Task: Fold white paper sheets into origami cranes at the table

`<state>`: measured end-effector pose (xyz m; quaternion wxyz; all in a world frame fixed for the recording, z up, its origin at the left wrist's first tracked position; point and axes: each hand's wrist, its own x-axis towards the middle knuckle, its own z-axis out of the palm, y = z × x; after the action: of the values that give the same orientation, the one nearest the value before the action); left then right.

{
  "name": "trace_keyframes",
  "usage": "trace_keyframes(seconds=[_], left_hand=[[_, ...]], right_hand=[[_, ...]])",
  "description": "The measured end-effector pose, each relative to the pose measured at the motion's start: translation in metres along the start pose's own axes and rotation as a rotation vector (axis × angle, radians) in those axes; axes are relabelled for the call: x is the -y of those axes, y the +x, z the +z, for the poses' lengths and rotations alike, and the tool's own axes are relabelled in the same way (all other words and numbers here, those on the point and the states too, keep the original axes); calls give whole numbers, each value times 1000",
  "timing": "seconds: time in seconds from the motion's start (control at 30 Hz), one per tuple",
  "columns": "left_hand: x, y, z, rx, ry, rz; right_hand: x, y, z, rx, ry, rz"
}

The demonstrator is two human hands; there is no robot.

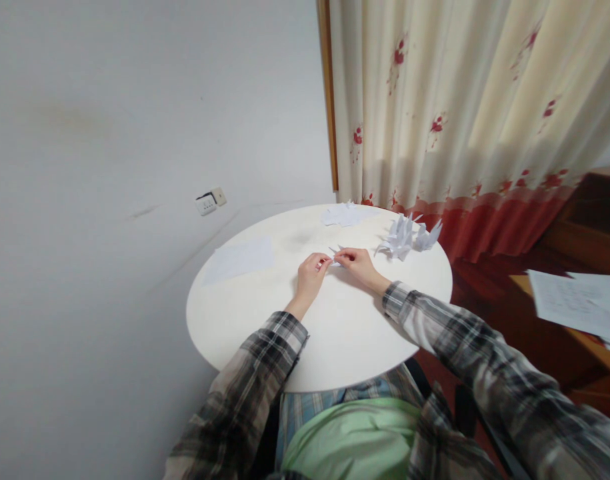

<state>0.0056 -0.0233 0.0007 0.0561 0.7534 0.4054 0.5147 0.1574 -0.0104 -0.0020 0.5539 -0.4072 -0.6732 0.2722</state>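
Over the middle of a round white table (335, 333), my left hand (312, 272) and my right hand (357, 262) meet at a small piece of folded white paper (337, 263). Both hands have their fingertips pinched on it, thumbs and forefingers close together. Thin pointed tips of the paper stick up between the hands; the rest is partly hidden by my fingers. To the right of my right hand stands a cluster of folded paper shapes (401, 237) with pointed ends, and another folded paper shape (428, 235) sits beside it.
Flat white sheets (242, 259) lie at the table's left. Several paper pieces (345, 214) rest at its far edge. A wall with a socket (206, 205) borders the left, a flowered curtain (435, 133) the back. At right, papers (579, 303) lie on wooden furniture (597, 350).
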Motion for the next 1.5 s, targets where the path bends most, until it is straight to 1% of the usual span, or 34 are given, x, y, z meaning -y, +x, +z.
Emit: trace_keyframes(seconds=[0.4,0.57,0.8,0.97,1.07,1.27,1.5], left_hand=[[-1,0,-1,-5,-23,-13],[-1,0,0,-21,-18,-21],[3,0,1,-10,-20,-22],[1,0,0,-13,-29,-35],[-1,0,1,-26,-46,-57],[-1,0,3,-44,-78,-152],[2,-1,4,-31,-94,-138]], right_hand=[[0,0,0,15,-32,-4],[0,0,0,16,-26,-13],[-2,0,1,13,-11,0],[-3,1,1,3,-13,3],[-3,1,1,4,-21,1],[-5,1,2,19,-23,-10],[-3,1,1,31,-27,-41]])
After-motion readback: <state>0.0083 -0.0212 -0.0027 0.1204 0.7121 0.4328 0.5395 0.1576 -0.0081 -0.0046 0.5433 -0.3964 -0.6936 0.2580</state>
